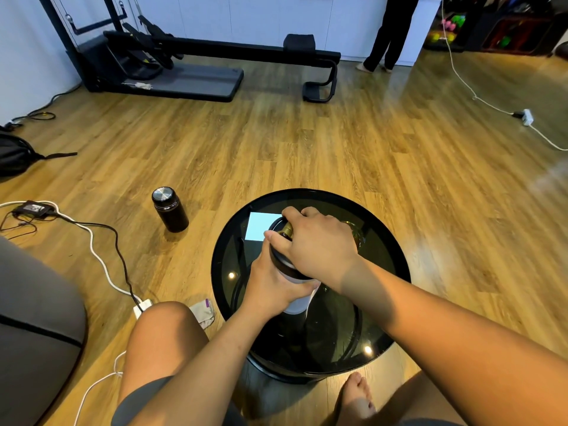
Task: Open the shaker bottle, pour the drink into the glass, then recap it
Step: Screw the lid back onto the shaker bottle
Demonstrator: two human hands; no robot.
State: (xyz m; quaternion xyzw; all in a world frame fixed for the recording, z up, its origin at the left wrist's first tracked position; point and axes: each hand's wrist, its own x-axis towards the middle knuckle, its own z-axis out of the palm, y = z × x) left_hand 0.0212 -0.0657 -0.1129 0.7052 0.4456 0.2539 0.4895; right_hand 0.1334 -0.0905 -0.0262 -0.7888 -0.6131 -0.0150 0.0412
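Note:
The shaker bottle (294, 305), pale with a black lid and a brass-coloured spout cap, stands upright on the round black glass table (387, 302). My left hand (273, 281) wraps around the bottle's body from the left. My right hand (319, 241) covers the black lid from above, fingers curled around its rim. A clear glass (358, 233) sits just behind my right hand, mostly hidden by it. Whether the lid is tight or loose is hidden by my hand.
A black thermos (170, 209) stands on the wooden floor to the left of the table. Cables and a charger (33, 208) trail across the floor at left. A grey cushion (37, 327) is at the near left. Another person (388, 32) stands far back.

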